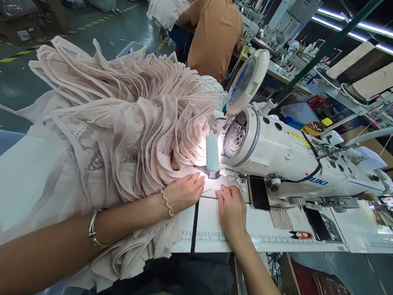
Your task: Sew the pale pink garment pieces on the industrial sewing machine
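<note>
A large heap of pale pink fabric pieces with lace parts [142, 138] lies to the left of a white sewing machine [268, 144]. My left hand [185, 192] is closed on the fabric's edge, its fingertips just in front of the lit needle area. The needle itself is hidden behind a pale green lamp [213, 152]. My right hand [232, 210] rests on the machine bed right of the needle area, fingers bent and close together. What lies under those fingertips is too small to make out.
A round magnifier [246, 83] stands above the machine head. Right of my right hand lie a phone [260, 193], orange-handled thread snips [300, 235] and another dark phone [317, 223]. A ruler strip [209, 237] edges the table. A co-worker in brown [215, 34] sits ahead.
</note>
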The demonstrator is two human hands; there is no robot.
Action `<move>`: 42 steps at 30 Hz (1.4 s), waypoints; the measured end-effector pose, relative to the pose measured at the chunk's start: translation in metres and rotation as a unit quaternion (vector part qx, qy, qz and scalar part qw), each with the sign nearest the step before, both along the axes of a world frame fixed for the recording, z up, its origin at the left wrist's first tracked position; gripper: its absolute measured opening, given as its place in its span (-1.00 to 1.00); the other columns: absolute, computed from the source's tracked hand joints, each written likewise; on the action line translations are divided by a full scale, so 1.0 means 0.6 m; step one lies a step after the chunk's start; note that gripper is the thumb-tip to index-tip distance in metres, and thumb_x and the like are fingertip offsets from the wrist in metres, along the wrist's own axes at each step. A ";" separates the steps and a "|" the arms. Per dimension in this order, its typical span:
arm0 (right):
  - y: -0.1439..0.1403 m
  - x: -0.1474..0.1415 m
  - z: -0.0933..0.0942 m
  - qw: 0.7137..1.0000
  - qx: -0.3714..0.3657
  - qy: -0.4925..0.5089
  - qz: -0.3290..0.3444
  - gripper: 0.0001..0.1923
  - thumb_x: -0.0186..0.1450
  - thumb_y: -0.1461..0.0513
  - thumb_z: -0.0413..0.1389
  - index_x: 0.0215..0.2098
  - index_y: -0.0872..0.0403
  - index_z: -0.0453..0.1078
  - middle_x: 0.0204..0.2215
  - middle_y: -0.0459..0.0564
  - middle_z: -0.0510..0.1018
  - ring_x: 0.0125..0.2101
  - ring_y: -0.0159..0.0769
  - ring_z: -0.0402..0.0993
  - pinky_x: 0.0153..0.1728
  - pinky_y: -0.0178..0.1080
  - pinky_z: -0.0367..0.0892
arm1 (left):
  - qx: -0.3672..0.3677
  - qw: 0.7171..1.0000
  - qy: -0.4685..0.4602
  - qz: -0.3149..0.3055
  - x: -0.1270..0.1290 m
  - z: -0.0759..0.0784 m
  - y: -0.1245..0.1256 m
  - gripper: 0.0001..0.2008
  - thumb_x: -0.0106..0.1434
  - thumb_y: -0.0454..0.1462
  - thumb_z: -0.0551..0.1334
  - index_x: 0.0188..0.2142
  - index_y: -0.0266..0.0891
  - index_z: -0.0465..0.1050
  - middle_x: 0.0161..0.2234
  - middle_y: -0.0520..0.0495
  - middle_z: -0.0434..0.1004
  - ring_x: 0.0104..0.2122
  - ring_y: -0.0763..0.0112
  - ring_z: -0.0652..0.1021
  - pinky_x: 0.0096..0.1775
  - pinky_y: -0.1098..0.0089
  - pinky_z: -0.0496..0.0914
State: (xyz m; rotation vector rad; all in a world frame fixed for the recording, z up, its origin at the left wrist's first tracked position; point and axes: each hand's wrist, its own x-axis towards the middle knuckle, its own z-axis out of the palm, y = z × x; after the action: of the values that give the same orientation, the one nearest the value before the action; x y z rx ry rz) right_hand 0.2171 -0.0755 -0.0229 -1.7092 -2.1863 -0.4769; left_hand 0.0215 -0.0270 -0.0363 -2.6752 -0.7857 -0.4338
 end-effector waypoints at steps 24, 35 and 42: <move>0.060 -0.036 0.048 0.968 -0.221 -0.092 -0.076 -0.82 0.37 0.38 -0.05 -0.24 0.06 0.36 -0.46 -0.02 0.51 -0.44 -0.27 0.42 -0.48 -0.28 0.06 | -0.042 0.999 -0.030 -0.012 0.009 -0.010 -0.005 -0.64 0.40 -0.48 -0.05 0.07 -0.54 0.38 0.06 -0.38 0.49 0.09 0.15 0.48 0.11 0.19 0.37; 0.052 -0.037 0.004 0.978 -0.180 0.079 -0.067 -0.90 0.30 0.23 -0.04 -0.28 0.07 0.29 -0.54 -0.03 0.50 -0.54 -0.26 0.36 -0.51 -0.30 -0.01 | -0.228 0.957 -0.174 -0.053 0.000 -0.007 -0.004 -0.53 0.31 -0.51 -0.03 0.16 -0.31 0.31 0.16 -0.12 0.44 0.19 0.41 0.41 0.19 0.33 0.34; 0.051 -0.035 0.005 0.973 -0.187 0.121 -0.058 -0.78 0.37 0.23 -0.19 -0.32 0.05 0.26 -0.50 0.00 0.51 -0.51 -0.24 0.38 -0.49 -0.28 0.06 | -0.118 0.992 -0.044 -0.013 0.008 -0.008 -0.022 -0.60 0.38 -0.44 -0.02 0.16 -0.45 0.31 0.19 -0.25 0.39 0.23 0.11 0.35 0.20 0.19 0.28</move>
State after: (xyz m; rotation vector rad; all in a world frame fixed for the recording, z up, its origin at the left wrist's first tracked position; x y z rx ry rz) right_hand 0.1963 -0.0449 -0.0198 -1.9713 -2.1009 0.1277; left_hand 0.0265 -0.0402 -0.0412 -2.9056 -0.8772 -0.4966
